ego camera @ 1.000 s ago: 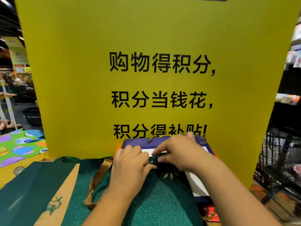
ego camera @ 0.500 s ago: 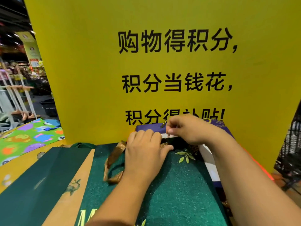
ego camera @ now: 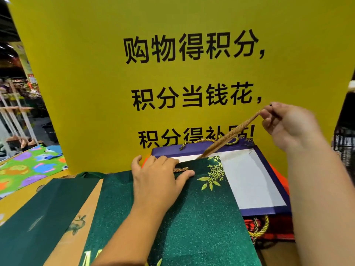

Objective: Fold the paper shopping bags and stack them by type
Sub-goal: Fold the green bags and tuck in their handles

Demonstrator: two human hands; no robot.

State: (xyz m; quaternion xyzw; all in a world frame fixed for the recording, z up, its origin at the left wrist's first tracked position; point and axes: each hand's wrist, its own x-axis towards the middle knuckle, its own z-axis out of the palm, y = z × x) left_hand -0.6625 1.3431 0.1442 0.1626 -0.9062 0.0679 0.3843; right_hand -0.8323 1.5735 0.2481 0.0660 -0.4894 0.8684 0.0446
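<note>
The glittery dark green paper shopping bag, printed with gold leaves and blossoms at its far right corner, lay flat in the middle of the scene, its mouth towards the far side. The left hand rested on that far edge with fingers spread and laid straight, pressing the paper down, the thumb beside a short stub of ribbon. The right hand, raised to the far right, pinched the flat golden-brown woven ribbon handle between thumb and fingertips, so that the ribbon ran taut up from the bag's mouth.

The bag looked light and fairly stiff, a coated card that should keep a crease; its glitter face probably gave some grip under a palm. The ribbon was soft and limp, so it seemed best taken near its end and tucked or laid flat, with the mouth edge held down by the other hand.

Partly under the green bag, to the far right, lay a purple paper bag with a white inside and a twisted gold cord handle; a red patterned bag showed beneath it, nearer. To the near left lay a matt dark green bag with a brown kraft side panel. A big yellow sign with black characters stood behind.
</note>
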